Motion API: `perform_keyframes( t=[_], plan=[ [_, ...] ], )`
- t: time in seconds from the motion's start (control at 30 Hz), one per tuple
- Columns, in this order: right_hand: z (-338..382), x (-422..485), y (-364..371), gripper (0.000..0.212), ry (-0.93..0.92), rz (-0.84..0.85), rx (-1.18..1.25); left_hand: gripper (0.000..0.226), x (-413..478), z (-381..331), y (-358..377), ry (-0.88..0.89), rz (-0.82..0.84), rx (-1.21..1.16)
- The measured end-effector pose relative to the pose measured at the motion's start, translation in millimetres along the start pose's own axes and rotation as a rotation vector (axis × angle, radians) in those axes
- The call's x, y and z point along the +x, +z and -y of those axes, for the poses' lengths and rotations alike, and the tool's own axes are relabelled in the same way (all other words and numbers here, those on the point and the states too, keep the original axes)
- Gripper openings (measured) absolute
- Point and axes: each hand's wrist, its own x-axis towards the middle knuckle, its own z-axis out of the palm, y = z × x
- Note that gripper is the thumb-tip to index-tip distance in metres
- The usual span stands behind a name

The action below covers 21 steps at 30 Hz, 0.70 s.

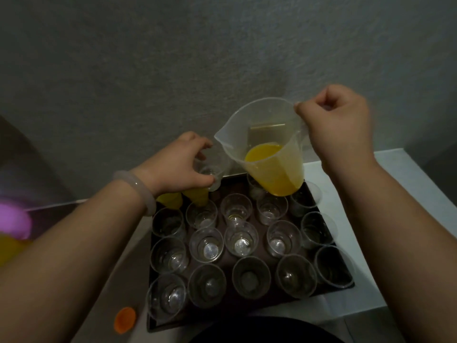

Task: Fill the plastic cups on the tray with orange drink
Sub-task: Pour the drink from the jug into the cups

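Head view: jug held over tray, one cup in hand

Head camera looks down on a dark square tray (235, 185) standing on a white table (395, 194) against a grey textured wall (148, 70).

Right hand (338, 129): fingers are curled tight round the handle of a clear plastic measuring jug (262, 120). The jug hangs above the far right part of the tray, its spout pointing left. Orange drink (274, 174) fills its lower part.

Left hand (180, 164): fingers and thumb are curled round a clear plastic cup (214, 175) at the far left corner of the tray, just left of the jug's spout. Whether this cup stands on the tray or is lifted cannot be told. A pale bangle (138, 191) sits on that wrist.

Two cups filled with orange drink (197, 195) stand in the far left of the tray, partly hidden beneath the left hand.

Remaining clear plastic cups (241, 241) stand upright in rows across the tray, close together, and show no orange.

An orange round cap (125, 319) lies on the table near the tray's near left corner. A blurred pink object (13, 224) sits at the left edge; its nature cannot be told.
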Motion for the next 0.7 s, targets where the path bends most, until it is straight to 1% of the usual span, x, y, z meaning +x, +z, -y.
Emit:
perform_keyframes(
  t=[0.13, 0.2, 0.27, 0.37, 0.47, 0.7],
  plan=[
    [22, 2, 7, 0.027, -0.138, 0.147, -0.192, 0.069, -7, 0, 1, 0.025, -0.044, 0.035],
    [32, 2, 11, 0.020, -0.214, 0.208, -0.286, 0.068, -11, 0, 1, 0.033, -0.065, 0.033],
    [39, 3, 16, 0.011, -0.277, 0.249, -0.367, 0.069, -13, 0, 1, 0.032, -0.063, 0.035],
    [49, 1, 24, 0.009, -0.352, 0.302, -0.463, 0.072, -16, 1, 0, 0.028, -0.047, 0.050],
    [57, -2, 32, 0.009, -0.416, 0.329, -0.523, 0.072, -19, 2, 0, 0.016, -0.029, 0.054],
    [64, -8, 46, 0.008, -0.510, 0.351, -0.592, 0.065, -22, 4, 1, 0.006, -0.013, 0.071]
  ],
)
